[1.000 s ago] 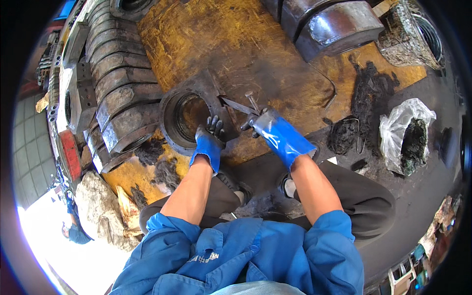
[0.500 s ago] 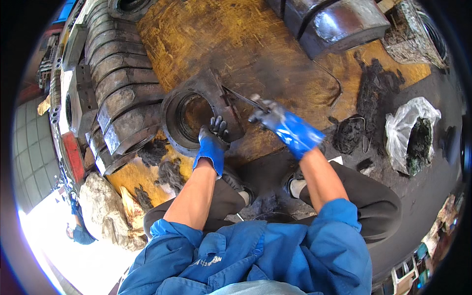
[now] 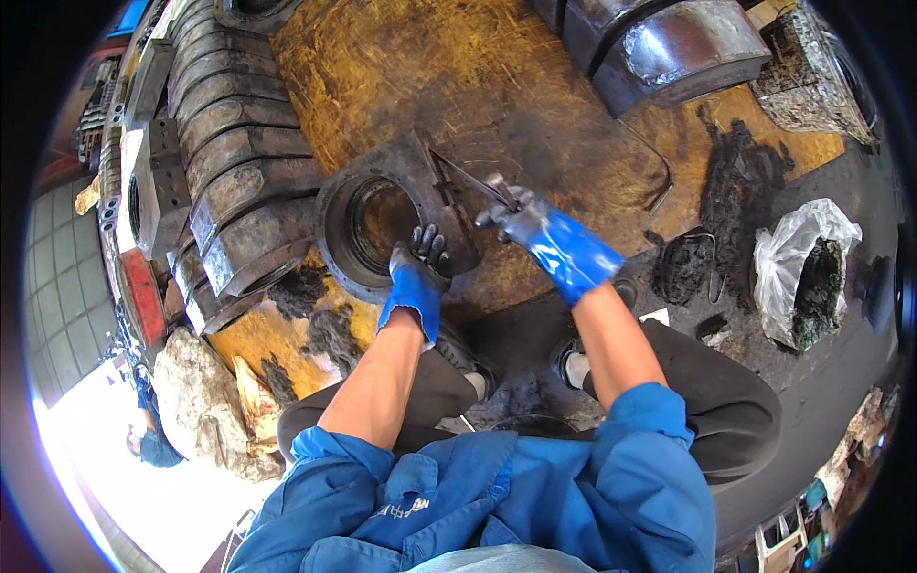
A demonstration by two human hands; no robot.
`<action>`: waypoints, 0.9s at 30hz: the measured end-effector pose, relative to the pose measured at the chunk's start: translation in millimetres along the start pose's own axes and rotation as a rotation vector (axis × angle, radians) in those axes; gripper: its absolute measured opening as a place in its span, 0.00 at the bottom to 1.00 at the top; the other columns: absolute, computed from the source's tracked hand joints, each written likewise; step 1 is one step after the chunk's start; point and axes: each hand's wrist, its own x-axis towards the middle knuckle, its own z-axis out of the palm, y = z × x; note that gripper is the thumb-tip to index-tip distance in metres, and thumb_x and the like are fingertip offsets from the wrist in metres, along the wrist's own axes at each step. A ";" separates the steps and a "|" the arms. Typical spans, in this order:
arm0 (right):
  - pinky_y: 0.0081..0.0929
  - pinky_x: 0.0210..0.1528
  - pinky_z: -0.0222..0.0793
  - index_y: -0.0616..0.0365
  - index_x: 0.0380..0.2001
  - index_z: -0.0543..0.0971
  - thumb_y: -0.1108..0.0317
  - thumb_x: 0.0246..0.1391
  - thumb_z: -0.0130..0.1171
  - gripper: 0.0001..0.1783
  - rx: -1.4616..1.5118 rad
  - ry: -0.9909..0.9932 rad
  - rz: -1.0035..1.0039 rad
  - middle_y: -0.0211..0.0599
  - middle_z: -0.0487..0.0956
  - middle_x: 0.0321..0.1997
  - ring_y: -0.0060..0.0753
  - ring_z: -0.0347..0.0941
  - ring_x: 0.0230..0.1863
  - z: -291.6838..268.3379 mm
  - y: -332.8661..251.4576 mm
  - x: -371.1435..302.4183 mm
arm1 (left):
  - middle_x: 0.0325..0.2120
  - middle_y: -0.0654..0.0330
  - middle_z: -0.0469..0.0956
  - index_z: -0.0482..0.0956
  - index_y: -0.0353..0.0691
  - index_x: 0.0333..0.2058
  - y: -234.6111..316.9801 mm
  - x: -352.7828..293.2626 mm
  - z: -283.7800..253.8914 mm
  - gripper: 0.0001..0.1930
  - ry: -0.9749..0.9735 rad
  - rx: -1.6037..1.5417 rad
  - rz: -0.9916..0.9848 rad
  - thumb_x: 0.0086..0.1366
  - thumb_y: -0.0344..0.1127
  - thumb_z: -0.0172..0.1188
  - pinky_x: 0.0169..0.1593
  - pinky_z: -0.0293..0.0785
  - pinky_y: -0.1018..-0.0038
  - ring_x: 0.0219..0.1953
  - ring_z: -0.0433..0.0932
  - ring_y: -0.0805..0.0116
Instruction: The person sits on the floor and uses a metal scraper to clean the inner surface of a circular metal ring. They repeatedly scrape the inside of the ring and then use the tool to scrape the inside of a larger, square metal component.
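In front of me a dark, greasy metal housing (image 3: 344, 215) with a large round opening lies on a stained yellow-brown board. My left hand (image 3: 420, 256), in a blue glove with blackened fingers, grips the housing's near right rim, the fingers curled at the edge of the opening. A thin metal rod tool (image 3: 468, 178) is closed in my right hand (image 3: 521, 220), gloved the same way. Its far end reaches the flat upright flange (image 3: 435, 177) on the housing's right side. Whether its tip touches the flange is too small to tell.
A row of similar ribbed housings (image 3: 244, 158) stands at the left. Another big metal casting (image 3: 678, 48) sits at the far right. Black fibrous debris (image 3: 735, 181), a bent wire (image 3: 714, 272) and a clear plastic bag (image 3: 778, 263) lie to the right. The board (image 3: 458, 76) stretches ahead.
My right hand has shifted slightly left and turned a little, the rod still in it. The left hand keeps its place on the housing. The whole view has shifted slightly.
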 end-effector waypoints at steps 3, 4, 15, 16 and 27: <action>0.23 0.25 0.70 0.56 0.53 0.75 0.74 0.61 0.49 0.18 0.091 0.039 -0.036 0.37 0.85 0.36 0.22 0.75 0.24 7.6 -4.6 32.5 | 0.43 0.67 0.84 0.76 0.54 0.43 0.5 -0.6 4.6 0.24 -0.018 -0.016 0.007 0.74 0.55 0.30 0.32 0.71 0.69 0.36 0.81 0.69; 0.23 0.26 0.70 0.56 0.54 0.74 0.74 0.61 0.48 0.18 0.108 0.028 0.014 0.38 0.85 0.36 0.22 0.75 0.25 9.7 -7.9 42.6 | 0.43 0.66 0.84 0.76 0.54 0.43 0.8 -2.1 2.7 0.23 -0.015 -0.020 -0.004 0.74 0.55 0.30 0.32 0.71 0.69 0.36 0.81 0.68; 0.25 0.23 0.71 0.56 0.57 0.73 0.69 0.62 0.49 0.20 -0.133 -0.065 0.144 0.40 0.85 0.33 0.24 0.77 0.25 -12.0 22.6 -43.4 | 0.44 0.59 0.83 0.75 0.50 0.44 0.3 -0.3 -12.5 0.26 -0.126 -0.101 -0.036 0.74 0.57 0.29 0.37 0.73 0.65 0.39 0.81 0.62; 0.25 0.22 0.71 0.56 0.57 0.73 0.69 0.62 0.49 0.20 -0.149 -0.039 0.164 0.40 0.85 0.32 0.23 0.76 0.24 -8.1 8.7 -47.0 | 0.44 0.59 0.83 0.76 0.50 0.44 0.6 -2.7 -10.0 0.26 -0.146 -0.102 -0.045 0.74 0.57 0.29 0.38 0.73 0.64 0.39 0.81 0.62; 0.24 0.15 0.67 0.58 0.48 0.75 0.69 0.61 0.49 0.13 -0.110 0.123 0.044 0.44 0.85 0.33 0.23 0.73 0.16 47.8 -14.7 -80.8 | 0.41 0.57 0.84 0.75 0.47 0.44 0.9 5.9 -23.1 0.29 -0.351 -0.251 -0.076 0.74 0.59 0.28 0.34 0.74 0.61 0.35 0.83 0.59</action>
